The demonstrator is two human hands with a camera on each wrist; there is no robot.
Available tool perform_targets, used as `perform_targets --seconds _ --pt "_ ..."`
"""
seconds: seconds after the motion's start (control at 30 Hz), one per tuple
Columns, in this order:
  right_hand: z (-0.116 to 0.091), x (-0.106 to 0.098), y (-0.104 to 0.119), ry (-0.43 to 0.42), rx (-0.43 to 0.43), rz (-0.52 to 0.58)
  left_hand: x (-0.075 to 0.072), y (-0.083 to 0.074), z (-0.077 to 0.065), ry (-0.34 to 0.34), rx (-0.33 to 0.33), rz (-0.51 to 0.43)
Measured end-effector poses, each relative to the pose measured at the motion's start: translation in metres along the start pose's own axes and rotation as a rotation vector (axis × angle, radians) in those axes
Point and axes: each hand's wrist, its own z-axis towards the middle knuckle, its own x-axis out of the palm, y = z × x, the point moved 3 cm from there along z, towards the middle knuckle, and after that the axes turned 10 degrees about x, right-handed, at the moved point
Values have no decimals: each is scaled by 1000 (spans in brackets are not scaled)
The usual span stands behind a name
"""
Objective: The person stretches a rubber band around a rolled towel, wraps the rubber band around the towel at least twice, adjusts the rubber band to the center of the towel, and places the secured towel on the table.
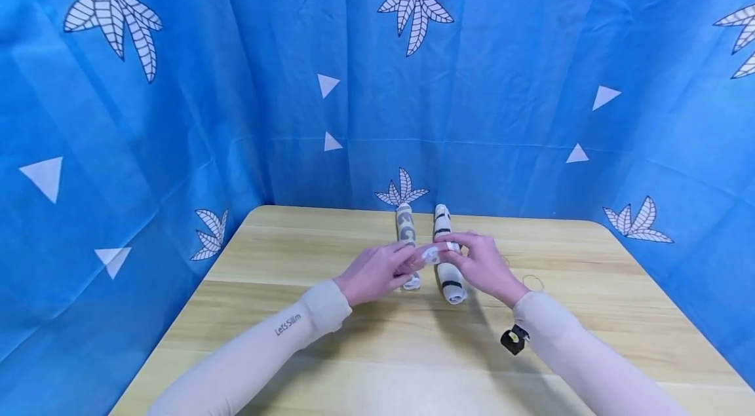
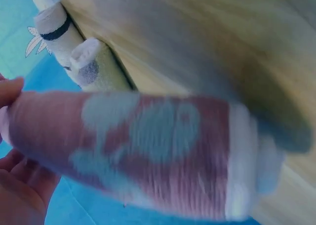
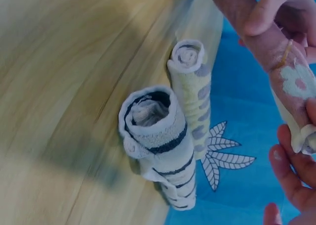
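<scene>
Flowers in pale blue-green cover the rolled pink cloth (image 2: 59, 118) plainly in the left wrist view, along with a white border at one end; the head view gives only a small pale patch between the hands. The right wrist view adds a thin yellowish elastic band (image 3: 285, 53) lying across the roll, though whether it circles fully cannot be told. Only the head view shows a loose thin loop (image 1: 533, 283) on the pale wooden table (image 1: 366, 363), right of the hands.

The pink roll is held above the table, spanning the two hands. The left hand (image 1: 377, 272) has its fingers curled round the left end; the right hand (image 1: 480, 265) pinches the right end between thumb and fingers, the gap between them closed down to the roll's thickness.

Beyond and below lie two more rolls, side by side: a yellowish cloth roll with grey markings (image 3: 192, 96) on the left, and a white cloth roll with black stripes (image 3: 170, 156) on the right, their far ends near the blue leaf-printed curtain (image 1: 501, 108).
</scene>
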Motion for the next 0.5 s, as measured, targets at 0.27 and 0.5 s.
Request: perform_targets --seconds 0.27,0.5 --pt "0 3 -2 111 -70 66 2 11 -4 45 -165 -295" --pt "-5 -1 -6 22 -341 -138 2 22 -2 77 -244 -590"
